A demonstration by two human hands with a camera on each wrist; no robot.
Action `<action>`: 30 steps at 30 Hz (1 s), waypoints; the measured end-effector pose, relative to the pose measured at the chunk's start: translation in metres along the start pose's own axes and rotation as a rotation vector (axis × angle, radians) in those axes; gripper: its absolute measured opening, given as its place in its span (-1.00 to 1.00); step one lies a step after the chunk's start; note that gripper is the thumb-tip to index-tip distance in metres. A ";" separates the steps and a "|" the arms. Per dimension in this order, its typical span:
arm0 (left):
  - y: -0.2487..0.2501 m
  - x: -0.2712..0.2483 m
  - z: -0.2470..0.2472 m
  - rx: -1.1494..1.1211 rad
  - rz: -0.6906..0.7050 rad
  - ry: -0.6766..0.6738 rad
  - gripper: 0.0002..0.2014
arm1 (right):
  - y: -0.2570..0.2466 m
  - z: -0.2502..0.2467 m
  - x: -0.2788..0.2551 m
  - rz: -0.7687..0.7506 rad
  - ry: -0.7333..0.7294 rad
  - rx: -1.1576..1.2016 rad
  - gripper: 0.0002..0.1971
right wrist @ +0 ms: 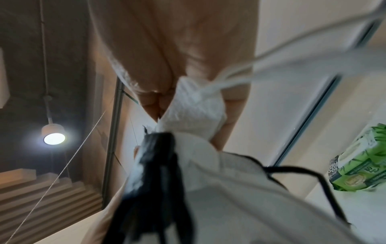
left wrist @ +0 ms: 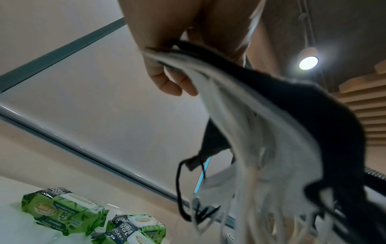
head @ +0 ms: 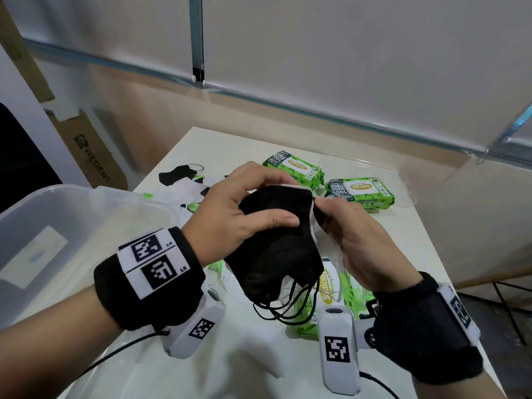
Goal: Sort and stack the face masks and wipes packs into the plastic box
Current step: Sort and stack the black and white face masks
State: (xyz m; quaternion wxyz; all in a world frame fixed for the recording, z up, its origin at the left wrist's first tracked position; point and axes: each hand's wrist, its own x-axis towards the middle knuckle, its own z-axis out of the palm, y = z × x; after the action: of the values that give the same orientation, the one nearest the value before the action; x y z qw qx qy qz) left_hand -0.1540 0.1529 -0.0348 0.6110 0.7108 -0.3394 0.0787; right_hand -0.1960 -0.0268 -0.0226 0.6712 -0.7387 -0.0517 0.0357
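From the head view, my left hand (head: 230,208) grips a bundle of masks (head: 273,249) above the table (head: 408,231), thumb curled over the black top mask and fingers arched over its far edge. My right hand (head: 359,240) pinches the bundle's right edge, where white masks show behind the black one. Black ear loops (head: 283,308) hang from the bottom. The clear box (head: 72,226) sits to the left, with a white label I cannot read on its floor. Two green wipes packs (head: 293,168) lie at the far side of the table; I can read "100", "FIBER" and "80" on them upside down. A third pack (head: 328,286) lies under the bundle, reading "Cleansing Wipes". One black mask (head: 177,174) lies apart at the far left of the table. A carton (head: 92,156) against the wall reads "REGENT". My wrist bands carry tags marked "L4" and "L5".

From the left wrist, the fingers (left wrist: 167,82) curl round the layered black and white masks (left wrist: 271,123). The packs (left wrist: 62,213) below read "100% BAMBOO FIBERS", "80" and "DEGRADABLE".

From the right wrist, blurred fingers (right wrist: 167,57) pinch a white mask (right wrist: 196,112), with black ones just below. A pack (right wrist: 359,165) shows "80".
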 end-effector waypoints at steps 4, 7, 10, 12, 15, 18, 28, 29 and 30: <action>0.001 0.000 -0.002 -0.009 0.001 -0.015 -0.73 | -0.007 0.008 -0.003 -0.007 -0.084 0.011 -0.24; 0.001 -0.001 -0.002 0.001 0.046 0.025 -0.80 | -0.007 0.009 -0.004 -0.002 -0.092 0.081 -0.20; 0.001 -0.002 -0.002 0.005 0.070 0.087 -0.80 | -0.004 0.007 -0.003 -0.012 -0.077 0.071 -0.31; 0.002 -0.002 -0.001 -0.001 0.083 0.110 -0.79 | -0.002 0.007 -0.002 -0.037 -0.046 0.064 -0.59; 0.003 -0.003 0.000 0.018 0.098 0.142 -0.76 | -0.004 0.008 -0.003 -0.037 -0.053 0.068 -0.62; 0.004 -0.002 -0.001 0.037 0.105 0.152 -0.76 | -0.002 0.007 -0.003 -0.042 -0.075 0.099 -0.59; -0.002 -0.002 -0.011 0.197 0.059 -0.044 -0.84 | -0.005 0.011 -0.003 -0.037 -0.047 0.056 -0.25; -0.002 -0.002 -0.012 0.206 0.059 -0.068 -0.86 | -0.004 0.010 -0.002 -0.043 -0.020 0.039 -0.32; -0.002 -0.002 -0.014 0.210 0.059 -0.089 -0.86 | -0.003 0.009 -0.001 -0.055 0.001 0.026 -0.39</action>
State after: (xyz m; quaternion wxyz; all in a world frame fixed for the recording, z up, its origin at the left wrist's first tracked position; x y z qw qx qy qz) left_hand -0.1501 0.1670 -0.0337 0.5151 0.7633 -0.3770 0.1001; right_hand -0.1982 -0.0182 -0.0203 0.6816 -0.7281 -0.0712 0.0179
